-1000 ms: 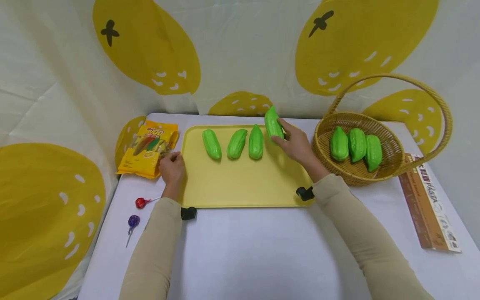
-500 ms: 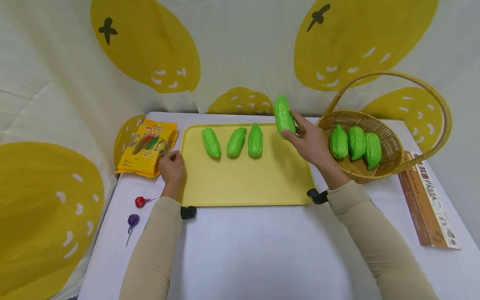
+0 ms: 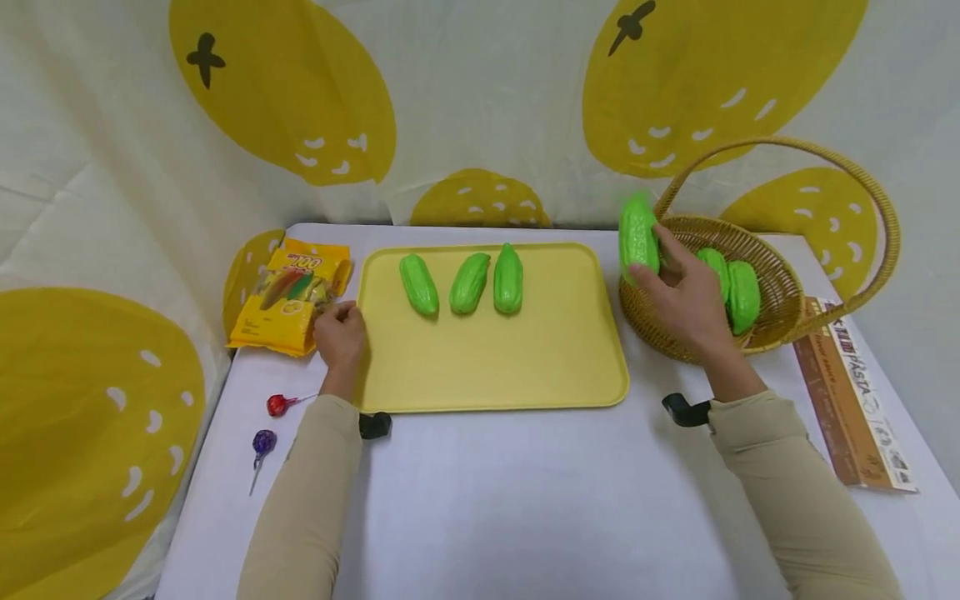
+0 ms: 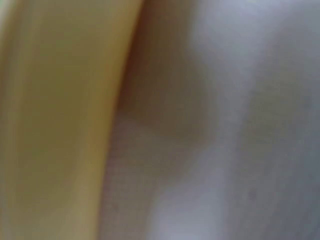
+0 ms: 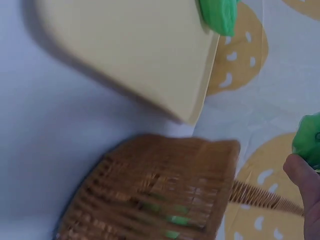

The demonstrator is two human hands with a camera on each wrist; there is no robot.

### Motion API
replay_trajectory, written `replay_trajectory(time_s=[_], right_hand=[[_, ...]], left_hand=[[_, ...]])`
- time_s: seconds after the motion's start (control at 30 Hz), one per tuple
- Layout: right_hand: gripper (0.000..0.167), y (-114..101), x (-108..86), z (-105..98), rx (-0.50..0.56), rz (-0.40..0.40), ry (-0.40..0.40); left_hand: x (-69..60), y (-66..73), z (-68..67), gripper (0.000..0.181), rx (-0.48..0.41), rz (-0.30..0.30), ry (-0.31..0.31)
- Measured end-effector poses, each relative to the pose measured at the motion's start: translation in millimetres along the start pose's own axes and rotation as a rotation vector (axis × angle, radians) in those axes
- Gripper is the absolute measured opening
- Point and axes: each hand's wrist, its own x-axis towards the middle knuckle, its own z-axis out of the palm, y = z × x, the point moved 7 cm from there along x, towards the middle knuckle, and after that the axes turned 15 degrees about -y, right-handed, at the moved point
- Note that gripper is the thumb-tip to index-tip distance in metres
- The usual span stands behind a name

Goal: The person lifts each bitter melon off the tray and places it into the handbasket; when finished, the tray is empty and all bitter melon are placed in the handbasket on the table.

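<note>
My right hand (image 3: pixel 686 300) grips a green bitter melon (image 3: pixel 639 237), held upright in the air over the left rim of the wicker basket (image 3: pixel 783 287). In the right wrist view, the thumb (image 5: pixel 303 175) lies against the melon's end. Two more bitter melons (image 3: pixel 744 296) show inside the basket; my hand covers the left part of it. Three bitter melons (image 3: pixel 468 283) lie in a row on the yellow tray (image 3: pixel 487 367). My left hand (image 3: pixel 342 337) rests with curled fingers against the tray's left edge; whether it grips the rim is hidden.
A yellow candy bag (image 3: pixel 281 300) lies just left of my left hand. Red (image 3: pixel 277 405) and purple lollipops (image 3: pixel 263 442) lie nearer. A brown-and-white pasta box (image 3: pixel 855 400) lies in front of the basket at the right. The basket's tall handle (image 3: pixel 881 208) arches upward.
My right hand has carried the bitter melon from above the tray's right end rightward to the basket's left rim. The left hand and the three bitter melons on the tray have stayed put.
</note>
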Motion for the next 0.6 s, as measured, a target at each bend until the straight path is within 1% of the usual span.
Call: replay_trajectory(time_s=[0.17,0.27,0.43,0.53,0.6], right_hand=[[0.072,22.2,-16.3,-12.0,0.004,0.075,-0.001],[0.073,34.2,-24.6,-20.7,0.0,0.117,0.025],[0.07,54.0,-30.0,-36.0,0.03,0.161,0.092],[0.068,66.5,-29.2,-39.1,0.058,0.195,0.096],[0.07,73.7,-28.2,-39.6,0.064,0.229,0.08]], left_hand=[[-0.4,-2.2,-1.9,0.032,-0.008,-0.008,0.006],[-1.3,-2.3,-2.0,0.032,-0.017,-0.009,0.0],[0.0,0.7,0.9,0.032,-0.05,-0.011,-0.025],[1.2,0.7,0.7,0.031,-0.069,-0.024,-0.03],[1.9,0.6,0.2,0.031,-0.092,-0.035,-0.035]])
